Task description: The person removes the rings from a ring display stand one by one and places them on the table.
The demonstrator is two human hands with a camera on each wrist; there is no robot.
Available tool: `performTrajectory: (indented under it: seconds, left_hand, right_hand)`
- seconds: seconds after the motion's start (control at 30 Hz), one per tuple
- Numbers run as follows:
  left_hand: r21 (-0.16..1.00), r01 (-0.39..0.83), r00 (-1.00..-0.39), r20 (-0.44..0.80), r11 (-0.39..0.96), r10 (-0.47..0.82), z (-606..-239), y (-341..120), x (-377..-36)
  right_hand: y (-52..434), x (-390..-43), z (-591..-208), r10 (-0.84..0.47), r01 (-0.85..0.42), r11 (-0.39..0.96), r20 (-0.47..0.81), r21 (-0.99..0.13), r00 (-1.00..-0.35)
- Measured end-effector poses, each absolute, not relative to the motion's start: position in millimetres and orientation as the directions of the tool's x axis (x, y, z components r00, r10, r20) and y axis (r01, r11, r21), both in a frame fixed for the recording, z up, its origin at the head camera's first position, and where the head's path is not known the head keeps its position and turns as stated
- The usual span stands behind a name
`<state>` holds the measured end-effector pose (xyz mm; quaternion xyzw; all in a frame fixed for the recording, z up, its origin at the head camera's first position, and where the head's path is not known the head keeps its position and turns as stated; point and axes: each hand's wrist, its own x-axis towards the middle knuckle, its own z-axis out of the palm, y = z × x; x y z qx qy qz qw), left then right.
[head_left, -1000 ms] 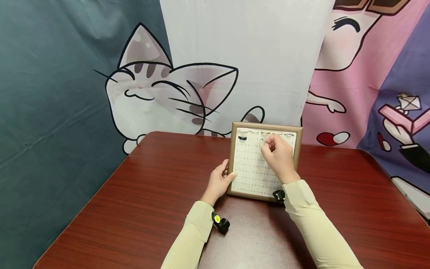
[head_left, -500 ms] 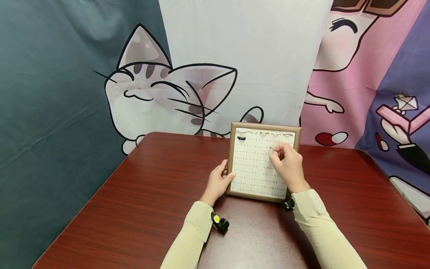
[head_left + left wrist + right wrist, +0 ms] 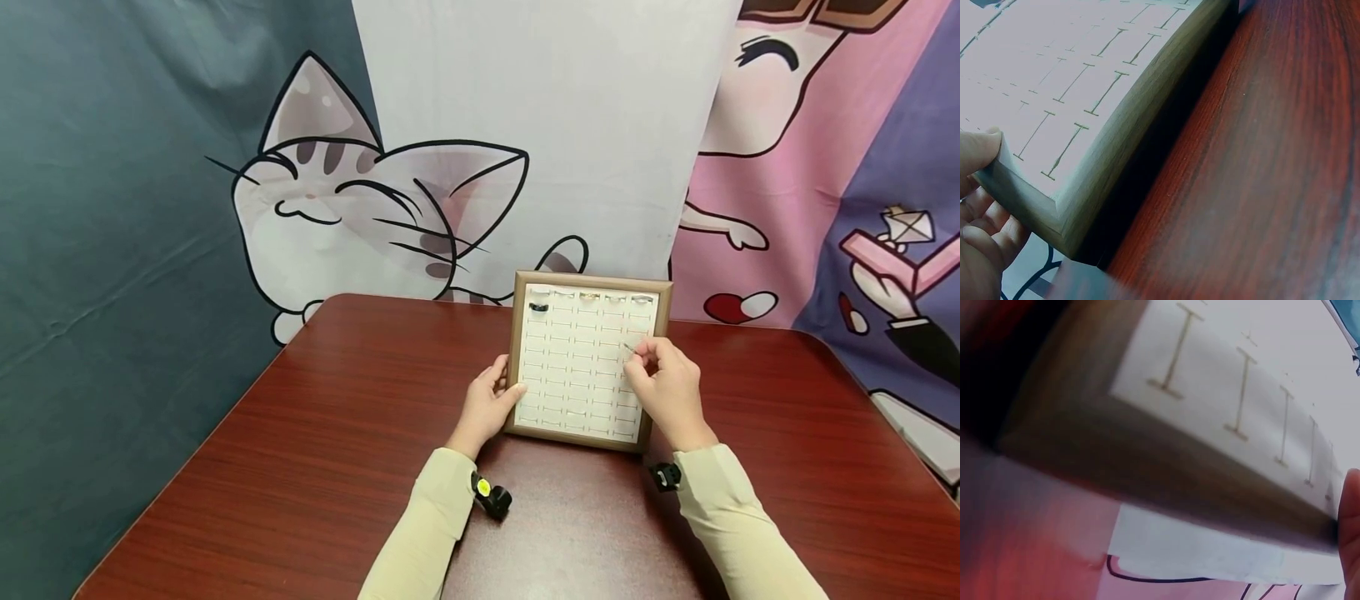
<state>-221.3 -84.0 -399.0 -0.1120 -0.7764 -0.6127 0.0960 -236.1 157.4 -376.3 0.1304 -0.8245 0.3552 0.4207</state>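
"What is the left hand (image 3: 491, 408) doing?"

"It's gripping a rectangular, wood-framed white display board (image 3: 570, 358) by its left edge, the thumb lying over the front and the fingers curling round behind."

"And the right hand (image 3: 667, 383)?"

"That one is pinching a thin, silvery piece (image 3: 629, 348) between thumb and fingertips, in front of the board's right side at about mid-height. It's too small for me to tell its exact shape."

"Where is the board standing?"

"It's rising over a glossy, red-brown wood-grain worktop (image 3: 337, 467) and facing the person. I can't tell whether its lower edge is touching the surface."

"Is anything sitting in its slots?"

"A row of small metal rings (image 3: 589, 296) is running along the top, with a gold-coloured one in the middle. A glossy black ring (image 3: 538, 307) is sitting just below the leftmost."

"And behind?"

"A printed cloth backdrop (image 3: 600, 108) is hanging there, showing a smiling cartoon cat."
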Motion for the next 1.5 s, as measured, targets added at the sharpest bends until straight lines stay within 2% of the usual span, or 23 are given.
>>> performTrajectory:
  seconds: [0.77,1.3,1.5]
  left_hand:
    - [0.925,0.289,-0.957,0.284,0.245,0.057,-400.7,-84.6,-220.6]
    - [0.918,0.305,-0.952,0.301,0.253,0.057,-398.8,-84.8,-221.0]
    - [0.918,0.312,-0.950,0.307,0.244,0.057,-399.3,-84.6,-221.6]
  right_hand:
    - [203.1,-204.0,-394.5,0.151,-0.378,0.753,0.701,-0.539,-0.697]
    - [234.3,-183.7,-400.7,0.192,-0.350,0.789,0.743,-0.506,-0.642]
    - [246.6,-175.8,-403.0,0.205,-0.296,0.807,0.714,-0.510,-0.670]
